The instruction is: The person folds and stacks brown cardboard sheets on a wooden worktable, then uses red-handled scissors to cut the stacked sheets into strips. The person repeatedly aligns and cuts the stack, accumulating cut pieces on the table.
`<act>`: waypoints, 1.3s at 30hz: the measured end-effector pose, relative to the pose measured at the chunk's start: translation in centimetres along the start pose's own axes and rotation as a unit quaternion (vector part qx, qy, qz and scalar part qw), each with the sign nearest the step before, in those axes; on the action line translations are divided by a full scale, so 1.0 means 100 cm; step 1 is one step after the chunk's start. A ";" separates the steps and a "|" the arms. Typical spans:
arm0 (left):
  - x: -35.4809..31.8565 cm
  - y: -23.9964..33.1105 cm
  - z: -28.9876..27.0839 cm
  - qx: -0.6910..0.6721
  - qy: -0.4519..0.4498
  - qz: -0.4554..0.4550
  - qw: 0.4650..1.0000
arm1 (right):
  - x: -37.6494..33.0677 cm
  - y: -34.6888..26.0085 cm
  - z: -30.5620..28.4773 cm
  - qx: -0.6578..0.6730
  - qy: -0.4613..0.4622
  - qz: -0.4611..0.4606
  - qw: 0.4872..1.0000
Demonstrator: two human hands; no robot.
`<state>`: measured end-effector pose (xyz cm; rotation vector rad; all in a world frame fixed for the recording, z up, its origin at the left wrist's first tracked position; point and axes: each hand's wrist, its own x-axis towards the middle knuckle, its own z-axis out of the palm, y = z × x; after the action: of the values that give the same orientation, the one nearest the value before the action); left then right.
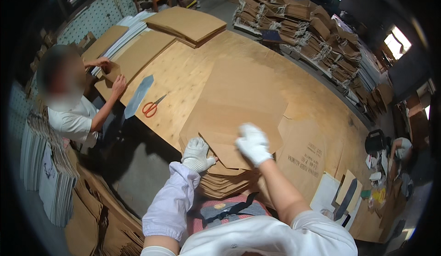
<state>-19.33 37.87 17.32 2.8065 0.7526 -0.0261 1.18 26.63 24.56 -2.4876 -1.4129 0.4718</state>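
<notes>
In front of me on the wooden table lies a large piece of brown kraft paper (243, 95), its near end folded into an angled flap (229, 150). My left hand (197, 156), in a white glove, rests open at the flap's left edge, thumb out to the side. On the right part of the folded end presses my right hand (253, 145), also white-gloved; its fingers are turned under and slightly blurred. Beneath the flap, a stack of brown paper (225, 184) juts over the near table edge. A printed brown paper piece (298, 150) lies to the right.
Orange-handled scissors (150, 109) and a grey-blue strip (138, 96) lie left on the table (179, 72). A co-worker (76, 113) handles brown paper at the left edge. Paper stacks (186, 24) sit at the far end; tied bundles (303, 26) stand beyond the table.
</notes>
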 end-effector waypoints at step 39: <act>0.208 -0.130 0.081 -0.204 -0.182 -0.317 0.908 | 0.039 0.184 0.100 0.155 -0.094 0.348 0.920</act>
<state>-7.39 57.14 4.93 1.9823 1.3431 -0.4351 13.56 21.24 8.09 -2.6504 -0.3900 0.9969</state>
